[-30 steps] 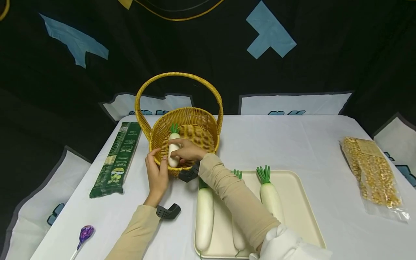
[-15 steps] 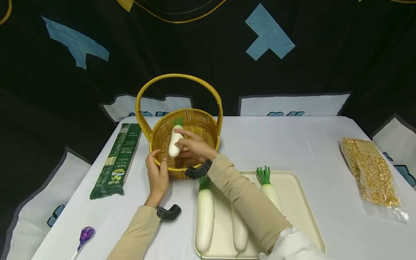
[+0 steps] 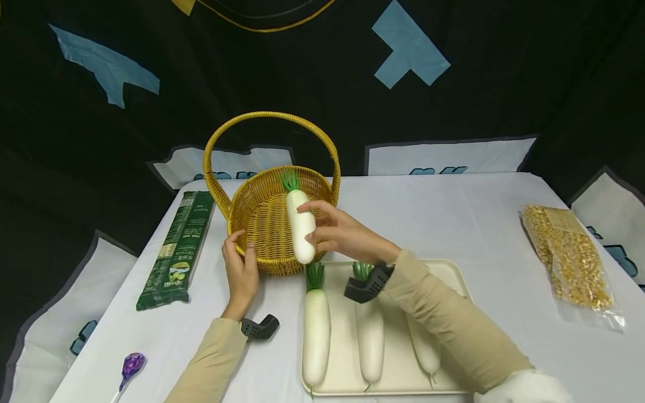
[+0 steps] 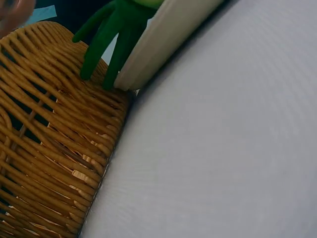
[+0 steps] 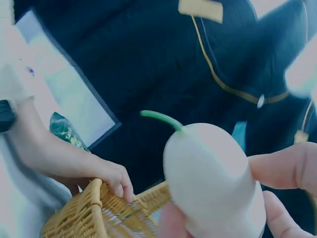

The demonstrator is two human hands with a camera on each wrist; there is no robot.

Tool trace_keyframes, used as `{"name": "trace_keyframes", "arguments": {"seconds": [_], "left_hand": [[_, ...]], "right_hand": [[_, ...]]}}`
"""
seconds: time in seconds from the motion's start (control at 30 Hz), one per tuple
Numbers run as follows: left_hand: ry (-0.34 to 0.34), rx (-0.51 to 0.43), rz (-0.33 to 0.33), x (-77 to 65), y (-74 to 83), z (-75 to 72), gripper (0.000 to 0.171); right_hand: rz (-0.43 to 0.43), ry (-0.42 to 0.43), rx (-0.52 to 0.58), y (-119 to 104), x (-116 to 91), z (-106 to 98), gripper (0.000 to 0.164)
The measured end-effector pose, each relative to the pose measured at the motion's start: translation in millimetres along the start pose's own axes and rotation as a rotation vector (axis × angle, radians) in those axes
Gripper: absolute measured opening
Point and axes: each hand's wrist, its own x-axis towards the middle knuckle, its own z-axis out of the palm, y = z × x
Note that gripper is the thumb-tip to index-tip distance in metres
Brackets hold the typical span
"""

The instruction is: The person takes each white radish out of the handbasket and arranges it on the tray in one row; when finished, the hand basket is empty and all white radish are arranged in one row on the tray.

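My right hand (image 3: pixel 332 230) grips a small white radish (image 3: pixel 300 224) with green leaves, lifted above the near right rim of the yellow wicker basket (image 3: pixel 262 224). In the right wrist view the radish (image 5: pixel 210 173) fills the centre, pinched between my fingers (image 5: pixel 285 166). My left hand (image 3: pixel 241 268) holds the basket's near rim, thumb inside; it shows in the right wrist view as the left hand (image 5: pixel 106 176) on the basket rim (image 5: pixel 94 208). The left wrist view shows only the basket wall (image 4: pixel 49 148), green leaves (image 4: pixel 111 39) and the tray edge (image 4: pixel 163 39).
A cream tray (image 3: pixel 453 280) near the front holds three long white radishes (image 3: pixel 316 330). A green packet (image 3: pixel 178 249) lies left of the basket, a purple lollipop (image 3: pixel 132 364) at the front left, a bag of corn kernels (image 3: pixel 571 263) at the far right.
My right hand has lifted the small radish out of the basket's bottom and carried it up and to the right, over the rim. The left hand stays on the rim.
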Motion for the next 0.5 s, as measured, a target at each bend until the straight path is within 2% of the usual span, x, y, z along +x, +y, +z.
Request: {"name": "trace_keyframes", "arguments": {"seconds": [0.13,0.27,0.4,0.5], "left_hand": [[-0.006,-0.01,0.003,0.1,-0.4,0.9,0.037],[-0.004,-0.013,-0.003,0.0,-1.5,1.9,0.037],[-0.004,-0.007,-0.001,0.6,-1.9,1.9,0.036],[0.001,-0.004,-0.003,0.3,-1.6,0.6,0.036]], "right_hand": [[-0.04,0.023,-0.198,0,-55,-15,0.049],[-0.119,0.058,-0.353,15,-110,-36,0.046],[-0.134,0.111,-0.452,33,-158,-59,0.046],[-0.131,0.138,-0.501,41,-187,-76,0.048]]}}
